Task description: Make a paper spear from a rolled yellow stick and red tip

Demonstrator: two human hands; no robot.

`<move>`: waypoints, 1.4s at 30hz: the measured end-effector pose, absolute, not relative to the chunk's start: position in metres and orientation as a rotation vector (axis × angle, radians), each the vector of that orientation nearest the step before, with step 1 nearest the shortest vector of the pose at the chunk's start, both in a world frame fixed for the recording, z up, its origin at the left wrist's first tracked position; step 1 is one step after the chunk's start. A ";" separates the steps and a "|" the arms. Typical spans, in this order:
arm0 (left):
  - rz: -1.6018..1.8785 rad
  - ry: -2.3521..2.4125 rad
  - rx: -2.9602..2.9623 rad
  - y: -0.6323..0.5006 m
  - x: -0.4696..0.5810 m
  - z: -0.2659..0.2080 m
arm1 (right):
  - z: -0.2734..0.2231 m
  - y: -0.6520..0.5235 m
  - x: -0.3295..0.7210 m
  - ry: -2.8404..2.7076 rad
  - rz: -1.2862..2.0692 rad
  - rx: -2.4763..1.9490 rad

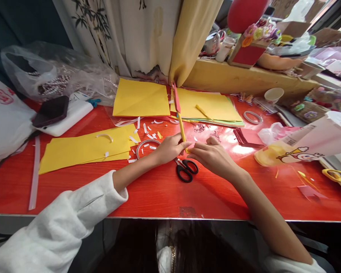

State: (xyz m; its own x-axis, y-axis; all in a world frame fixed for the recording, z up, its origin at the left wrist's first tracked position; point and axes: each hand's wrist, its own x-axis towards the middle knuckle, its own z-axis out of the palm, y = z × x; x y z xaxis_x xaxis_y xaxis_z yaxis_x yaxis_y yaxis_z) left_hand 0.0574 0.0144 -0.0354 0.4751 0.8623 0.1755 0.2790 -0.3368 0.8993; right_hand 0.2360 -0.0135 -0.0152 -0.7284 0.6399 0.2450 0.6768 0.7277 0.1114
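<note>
My left hand [170, 148] is closed around a slim yellow paper stick [181, 127], its thumb pressed along the side. The stick stands nearly upright, and a pinkish-red folded piece [175, 98] forms its top. At the stick's lower end, the curled fingers of my right hand [211, 155] pinch it; the fingertips are partly hidden. Just below both hands lie scissors [186, 170] with black handles, their blades partly covered by my left hand. A roll of tape [140, 146] rests left of my left wrist among white paper scraps [144, 128].
Yellow paper sheets [143, 98] and a second stack [210, 104] lie at the back. Yellow strips [82, 148] are at left, near a phone [51, 110]. A drink cup [301, 142] leans at right beside dark red papers [248, 137]. Another tape roll [252, 117] lies behind.
</note>
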 end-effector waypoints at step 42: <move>1.058 0.810 1.484 0.020 0.058 -0.041 | -0.012 -0.038 0.211 -2.095 0.259 -1.177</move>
State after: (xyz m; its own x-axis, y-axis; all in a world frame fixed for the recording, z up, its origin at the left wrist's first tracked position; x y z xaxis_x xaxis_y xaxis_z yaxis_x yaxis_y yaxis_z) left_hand 0.0578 0.0204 -0.0410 0.3700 0.9101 0.1865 -0.0569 -0.1782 0.9823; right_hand 0.2113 -0.0376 -0.0118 -0.3342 0.8094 0.4828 0.6673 0.5650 -0.4853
